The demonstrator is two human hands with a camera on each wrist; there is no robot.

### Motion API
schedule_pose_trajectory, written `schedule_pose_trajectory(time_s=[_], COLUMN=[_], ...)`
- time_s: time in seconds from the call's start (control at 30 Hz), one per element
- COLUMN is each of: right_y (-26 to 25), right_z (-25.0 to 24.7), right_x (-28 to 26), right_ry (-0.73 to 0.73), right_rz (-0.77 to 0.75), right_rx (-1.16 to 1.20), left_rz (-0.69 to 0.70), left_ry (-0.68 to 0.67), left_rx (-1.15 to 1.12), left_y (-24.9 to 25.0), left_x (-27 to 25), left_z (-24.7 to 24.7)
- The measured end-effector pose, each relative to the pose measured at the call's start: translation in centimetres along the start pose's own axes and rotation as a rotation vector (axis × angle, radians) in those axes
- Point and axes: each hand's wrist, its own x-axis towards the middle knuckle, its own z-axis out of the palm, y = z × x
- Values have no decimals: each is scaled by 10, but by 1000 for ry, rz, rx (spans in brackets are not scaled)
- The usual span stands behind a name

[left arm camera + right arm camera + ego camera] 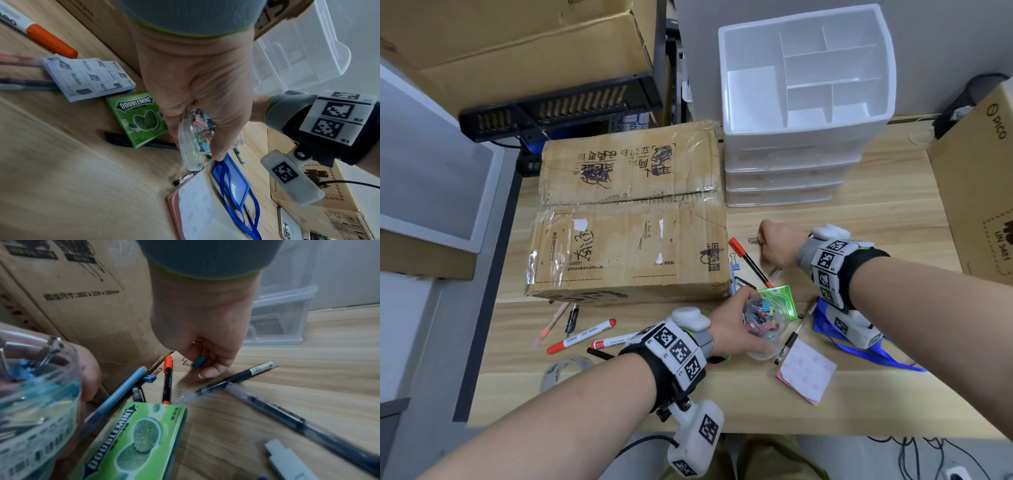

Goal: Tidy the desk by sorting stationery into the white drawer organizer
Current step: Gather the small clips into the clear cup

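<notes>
At frame centre, the left hand grips a clear plastic tub of coloured binder clips; the right hand pinches what looks like a small teal binder clip.

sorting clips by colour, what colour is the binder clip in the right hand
Teal binder clip, pinched in the right hand; right wrist view shows it best.

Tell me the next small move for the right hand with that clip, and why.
Probably carry the teal binder clip over and drop it into the clear tub the left hand holds. The right hand pinches the clip just above the desk, and the tub already holds a heap of similar coloured clips, so it looks like the collecting spot.
</notes>
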Motion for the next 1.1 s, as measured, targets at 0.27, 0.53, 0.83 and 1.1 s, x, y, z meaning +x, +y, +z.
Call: schedule_pose_trajectory(time_s=[0.27, 0.53, 0.83, 1.1], right_y=[5, -7, -11, -13], right_z=[1, -8, -2, -5], right_x=[-3, -4, 1, 11], right_ry=[65, -88, -157, 91], right_rz=[111, 246, 223, 108], right_rx=[235, 1006, 1224, 626], left_rz=[3, 4, 10, 2], left_ry=[9, 3, 17, 27], left_rx=[37, 6, 7, 7], left_y=[-1, -1, -7, -6], left_x=[-4, -5, -7, -6], left_z=[-2, -1, -1, -4])
